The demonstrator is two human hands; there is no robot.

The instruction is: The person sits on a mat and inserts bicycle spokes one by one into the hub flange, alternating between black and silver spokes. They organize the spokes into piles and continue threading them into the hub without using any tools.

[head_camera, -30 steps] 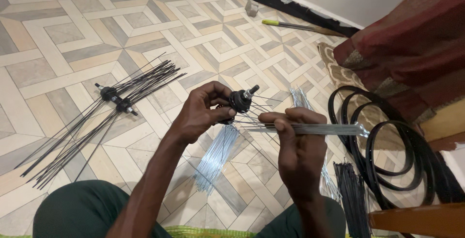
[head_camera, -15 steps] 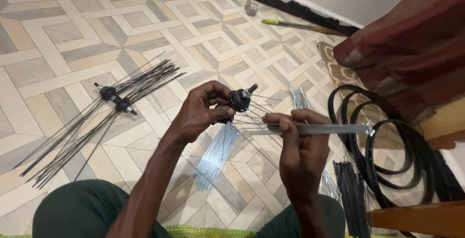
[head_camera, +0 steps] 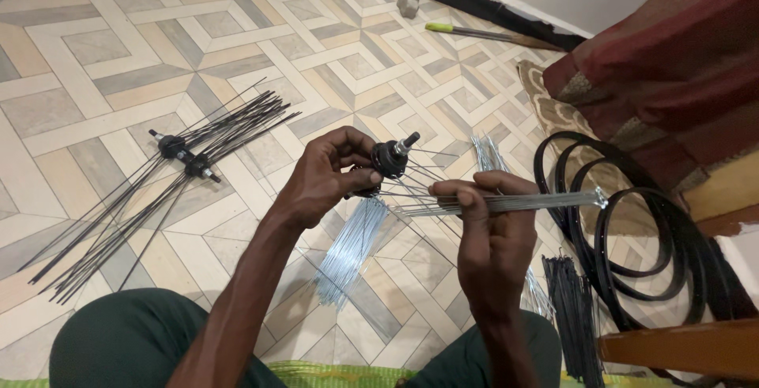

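My left hand [head_camera: 324, 178] grips a black wheel hub [head_camera: 389, 159] with a short axle pointing up and to the right; a few silver spokes fan out from it. My right hand [head_camera: 490, 238] pinches a bundle of silver spokes [head_camera: 545, 200] held level, their ends pointing right and their near ends close to the hub. Below the hands a loose pile of silver spokes [head_camera: 352, 250] lies on the tiled floor.
A second black hub laced with black spokes [head_camera: 186, 159] lies on the floor to the left. Black wheel rims [head_camera: 632, 246] are stacked at the right beside a bundle of black spokes [head_camera: 573, 309]. More silver spokes [head_camera: 486, 151], a dark red cushion [head_camera: 672, 64] and a yellow-tipped stick [head_camera: 474, 34] are further off.
The hub and the spoke bundle have barely shifted. My right hand's fingers have edged slightly along the bundle toward the hub.
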